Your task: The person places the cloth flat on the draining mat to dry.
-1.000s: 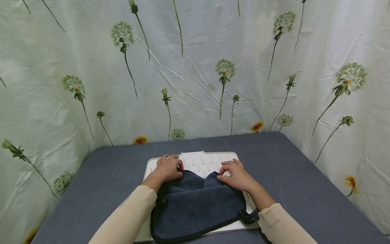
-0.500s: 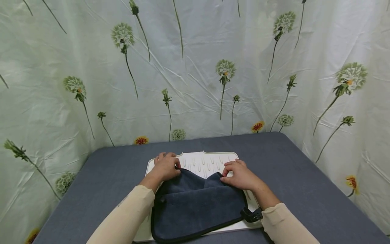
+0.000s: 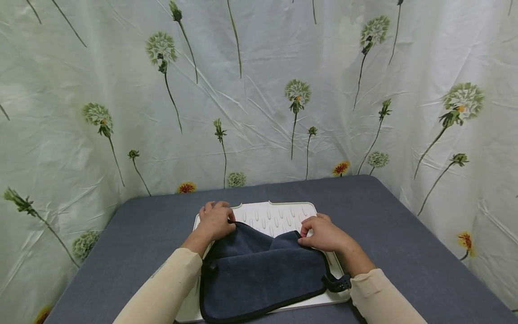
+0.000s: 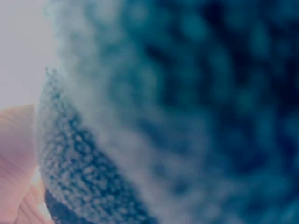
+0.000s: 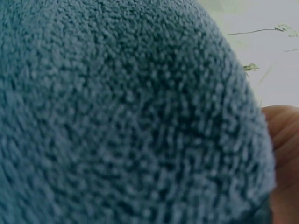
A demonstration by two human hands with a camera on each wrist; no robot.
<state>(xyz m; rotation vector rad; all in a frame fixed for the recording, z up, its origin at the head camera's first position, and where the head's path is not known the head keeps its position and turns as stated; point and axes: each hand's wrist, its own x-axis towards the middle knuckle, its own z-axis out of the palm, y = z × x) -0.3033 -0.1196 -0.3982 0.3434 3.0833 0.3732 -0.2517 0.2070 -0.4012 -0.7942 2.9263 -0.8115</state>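
A dark blue towel (image 3: 263, 279) with black edging lies folded over a white ridged board (image 3: 265, 213). My left hand (image 3: 214, 222) pinches the towel's far left corner between thumb and fingers. At the far right corner, my right hand (image 3: 323, 234) pinches the edge the same way. Between the two hands the cloth sags in a soft fold. In the left wrist view the blue pile (image 4: 88, 168) fills most of the picture, with a bit of the hand at the lower left. Towel fabric (image 5: 140, 112) likewise covers the right wrist view, beside part of the hand.
The board rests on a dark grey-blue table (image 3: 404, 252). A pale curtain (image 3: 259, 90) printed with dandelions hangs behind and along both sides of it. A black strap (image 3: 337, 282) circles the right wrist.
Both hands have drawn apart, the left to the left and slightly farther away, the right to the right. The towel's far edge has spread wider between them.
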